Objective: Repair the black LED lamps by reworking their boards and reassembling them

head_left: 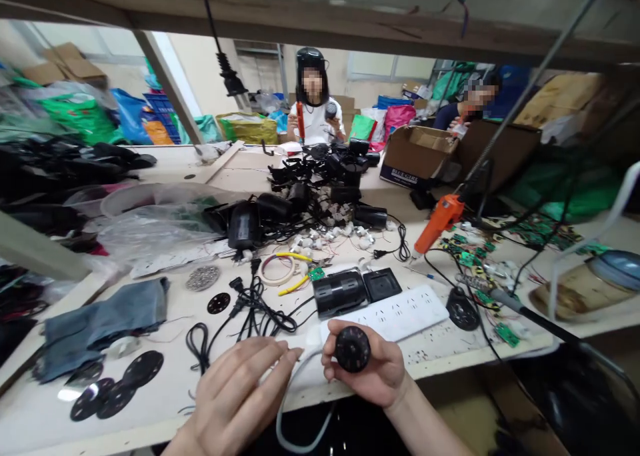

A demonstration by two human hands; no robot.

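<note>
A round black cap [353, 349] with small marks around its face is gripped in the fingers of my right hand [383, 369], in front of the power strip. My left hand [245, 389] is beside it, fingers bent and pressed together; whatever is between the fingertips is too small to make out. Behind my hands lies a white power strip [425, 307], its pale cable [281, 419] looping down between them over the table edge. Just beyond are a black cylindrical housing [340, 291] and a square black part [382, 284]. A black coiled cord [270, 316] lies farther left.
Thin black discs [116, 400] and a grey cloth [107, 323] lie left. An orange electric screwdriver [440, 221] hangs right, near a soldering iron [530, 316] and green circuit boards [507, 334]. Black housings [245, 224] are heaped centrally. Two people sit across the bench.
</note>
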